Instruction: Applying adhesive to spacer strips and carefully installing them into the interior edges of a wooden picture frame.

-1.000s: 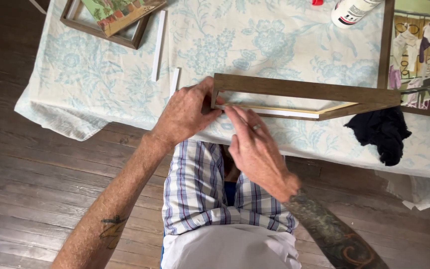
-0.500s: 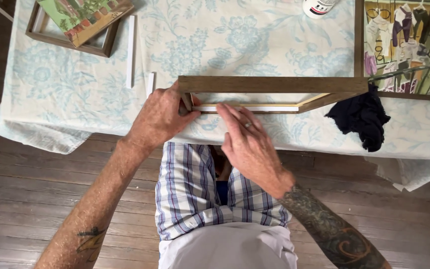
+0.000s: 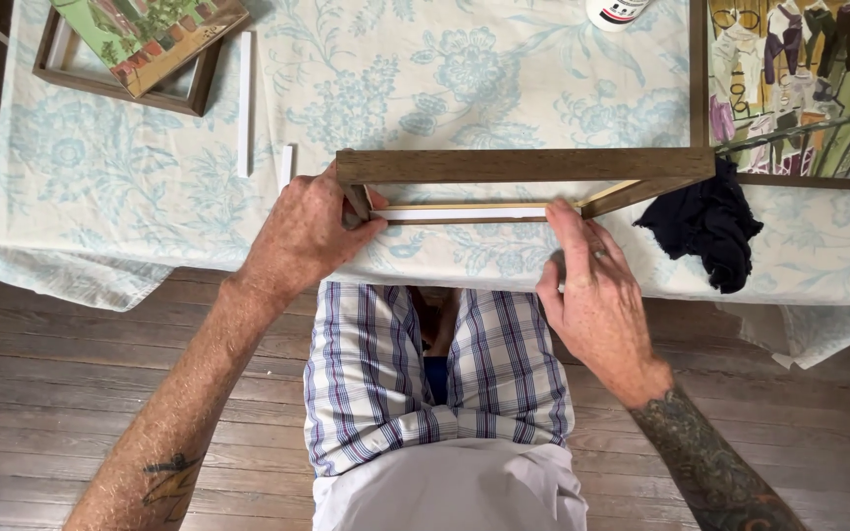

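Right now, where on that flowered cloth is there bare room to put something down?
Free: the middle, between the white strip and the glue bottle; also the left edge. Crowded: near edge with both hands on the wooden frame, dark rag beside.

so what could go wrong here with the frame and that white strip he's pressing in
The wooden frame stands on edge right at the table edge, steadied only by the left hand; it might tip or slide off toward the lap.

The right hand presses just one end of the white strip, so the middle could lift or sit crooked.

The dark cloth touches the frame's corner and could get dragged along.
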